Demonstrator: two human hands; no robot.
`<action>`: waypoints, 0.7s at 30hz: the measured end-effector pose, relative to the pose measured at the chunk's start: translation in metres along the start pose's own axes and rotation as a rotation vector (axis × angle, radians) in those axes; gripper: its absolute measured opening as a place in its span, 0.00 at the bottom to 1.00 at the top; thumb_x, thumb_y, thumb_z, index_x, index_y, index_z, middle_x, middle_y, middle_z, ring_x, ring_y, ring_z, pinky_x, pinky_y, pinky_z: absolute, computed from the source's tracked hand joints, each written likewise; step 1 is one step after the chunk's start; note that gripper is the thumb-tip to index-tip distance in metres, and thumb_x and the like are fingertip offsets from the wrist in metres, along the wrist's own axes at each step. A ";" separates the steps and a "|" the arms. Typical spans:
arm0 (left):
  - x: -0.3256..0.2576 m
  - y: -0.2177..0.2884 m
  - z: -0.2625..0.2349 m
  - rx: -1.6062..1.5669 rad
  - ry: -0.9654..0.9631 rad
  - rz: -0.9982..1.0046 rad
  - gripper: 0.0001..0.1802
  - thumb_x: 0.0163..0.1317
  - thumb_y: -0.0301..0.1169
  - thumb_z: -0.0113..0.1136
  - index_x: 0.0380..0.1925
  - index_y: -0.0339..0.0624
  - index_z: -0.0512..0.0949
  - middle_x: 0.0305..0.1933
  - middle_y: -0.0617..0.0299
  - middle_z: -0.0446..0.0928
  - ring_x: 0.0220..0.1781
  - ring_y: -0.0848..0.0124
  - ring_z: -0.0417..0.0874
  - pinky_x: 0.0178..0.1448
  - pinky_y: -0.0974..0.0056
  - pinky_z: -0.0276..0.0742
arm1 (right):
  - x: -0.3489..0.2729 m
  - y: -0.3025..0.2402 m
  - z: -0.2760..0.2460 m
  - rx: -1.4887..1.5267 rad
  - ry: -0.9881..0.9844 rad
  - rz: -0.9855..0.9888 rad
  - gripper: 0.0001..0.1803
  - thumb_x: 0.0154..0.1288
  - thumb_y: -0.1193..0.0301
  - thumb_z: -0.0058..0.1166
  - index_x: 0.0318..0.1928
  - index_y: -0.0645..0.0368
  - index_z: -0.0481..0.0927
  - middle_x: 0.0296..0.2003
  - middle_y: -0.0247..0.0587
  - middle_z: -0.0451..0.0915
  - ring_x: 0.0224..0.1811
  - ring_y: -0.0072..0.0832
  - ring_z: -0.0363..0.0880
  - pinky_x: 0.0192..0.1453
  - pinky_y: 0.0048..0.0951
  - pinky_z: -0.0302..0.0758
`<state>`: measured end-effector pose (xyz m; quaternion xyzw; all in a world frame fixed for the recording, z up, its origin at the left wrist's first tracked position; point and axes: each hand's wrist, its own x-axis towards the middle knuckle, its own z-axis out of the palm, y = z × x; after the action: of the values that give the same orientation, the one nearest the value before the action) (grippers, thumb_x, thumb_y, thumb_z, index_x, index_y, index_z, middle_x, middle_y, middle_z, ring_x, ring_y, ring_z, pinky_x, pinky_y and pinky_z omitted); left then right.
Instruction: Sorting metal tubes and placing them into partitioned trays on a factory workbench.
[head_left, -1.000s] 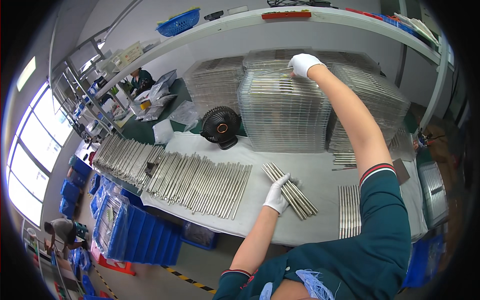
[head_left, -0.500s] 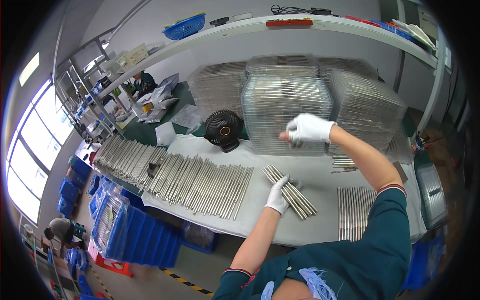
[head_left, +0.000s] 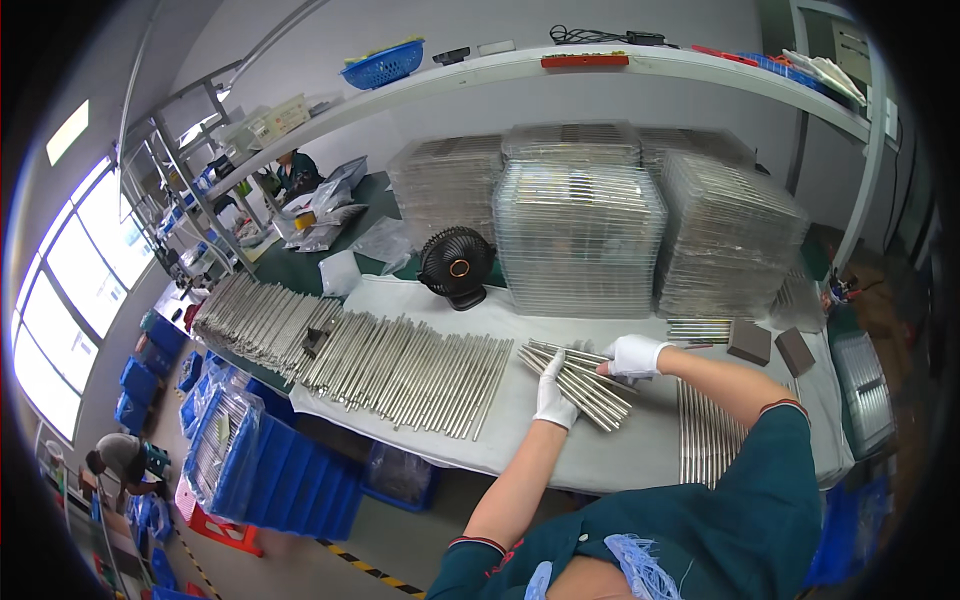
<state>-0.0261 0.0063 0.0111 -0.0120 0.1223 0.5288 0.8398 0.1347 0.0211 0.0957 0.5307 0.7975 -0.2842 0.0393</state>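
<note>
My left hand (head_left: 556,394), in a white glove, is wrapped round a bundle of silvery metal rods (head_left: 594,398) held slantwise above the white cloth. At the upper side of the bundle my gloved right hand (head_left: 636,357) is closed, its bare thumb tip against the rods; a rod or two lie at a different angle there. How many it grips is hidden. To the left, a long row of metal rods (head_left: 420,375) lies side by side on the cloth. Another row of rods (head_left: 708,430) lies under my right forearm, which partly covers it.
Clear plastic trays (head_left: 580,240) filled with rods are stacked at the back. A black fan (head_left: 456,262) stands left of them. Two dark grey blocks (head_left: 749,342) sit on the right, near a few rods (head_left: 698,329). A shelf (head_left: 480,72) spans overhead. Blue bins (head_left: 300,470) stand below the table's left side.
My right hand has come down from in front of the tray stack to the rod bundle. The bundle has fanned out slightly in my left hand. Two grey blocks now show beyond my right arm.
</note>
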 end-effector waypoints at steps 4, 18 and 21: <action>-0.001 -0.001 0.000 -0.029 0.017 0.008 0.08 0.62 0.30 0.49 0.39 0.39 0.72 0.52 0.51 0.72 0.56 0.57 0.73 0.61 0.49 0.68 | -0.016 -0.015 -0.025 -0.387 0.296 -0.154 0.13 0.62 0.62 0.46 0.33 0.59 0.77 0.27 0.50 0.80 0.29 0.45 0.79 0.34 0.40 0.74; 0.004 -0.004 0.002 0.088 0.127 0.024 0.06 0.62 0.29 0.52 0.26 0.44 0.69 0.23 0.65 0.71 0.30 0.70 0.75 0.59 0.53 0.70 | 0.073 0.003 -0.254 -0.351 0.804 0.080 0.17 0.60 0.62 0.51 0.46 0.57 0.78 0.43 0.48 0.79 0.47 0.44 0.76 0.51 0.38 0.71; 0.001 -0.005 0.005 0.067 0.137 -0.015 0.06 0.62 0.29 0.52 0.26 0.44 0.70 0.23 0.65 0.71 0.30 0.70 0.75 0.59 0.53 0.70 | 0.096 0.014 -0.252 -0.361 0.734 0.079 0.17 0.59 0.62 0.53 0.47 0.56 0.78 0.43 0.47 0.79 0.47 0.42 0.76 0.51 0.37 0.71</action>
<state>-0.0200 0.0058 0.0153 -0.0212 0.1970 0.5163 0.8332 0.1655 0.2293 0.2657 0.6117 0.7746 0.0704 -0.1445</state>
